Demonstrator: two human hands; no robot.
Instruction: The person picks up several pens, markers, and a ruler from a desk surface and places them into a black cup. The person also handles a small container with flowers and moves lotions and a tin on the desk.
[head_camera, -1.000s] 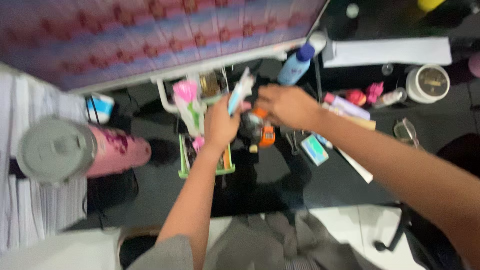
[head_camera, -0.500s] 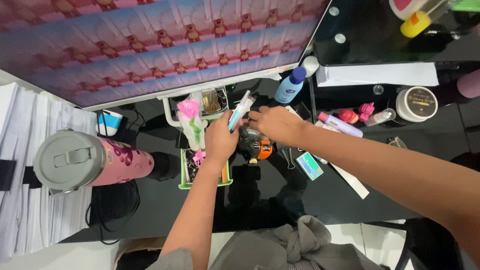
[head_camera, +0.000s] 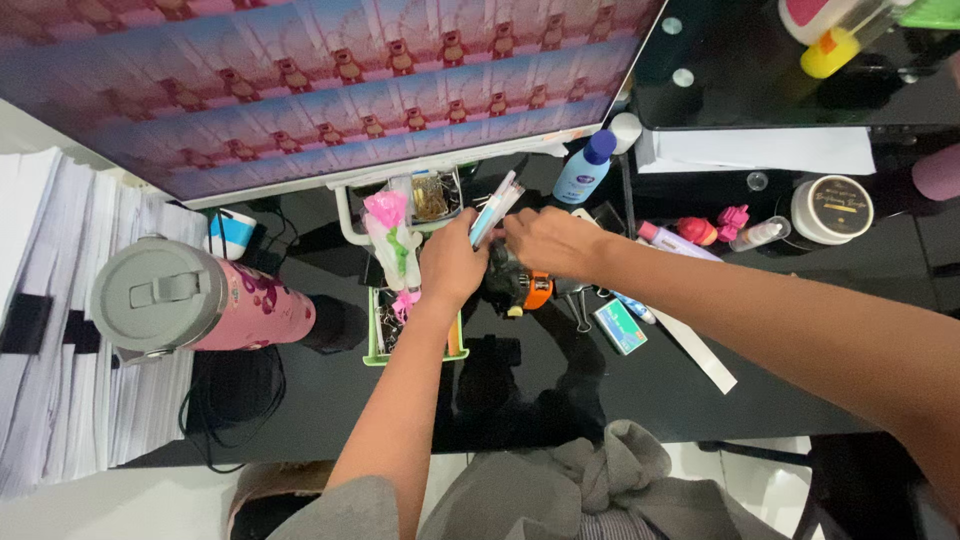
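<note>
Black glossy counter, crowded with small items. A bundle of pens — pale blue and white — is gripped in the left hand, fingers clenched around the lower ends, tips angled up toward the monitor. The bundle is held above the green organizer tray, beside a pink flower-shaped item. The right hand is laid against the pens' upper part, fingers curled at the shafts; whether they are actually pinched cannot be told. A black-and-orange object sits just under both hands. A pink tumbler with grey lid lies at left — a blue-capped bottle stands near the monitor's corner. Paper stacks are seen at far left.
</note>
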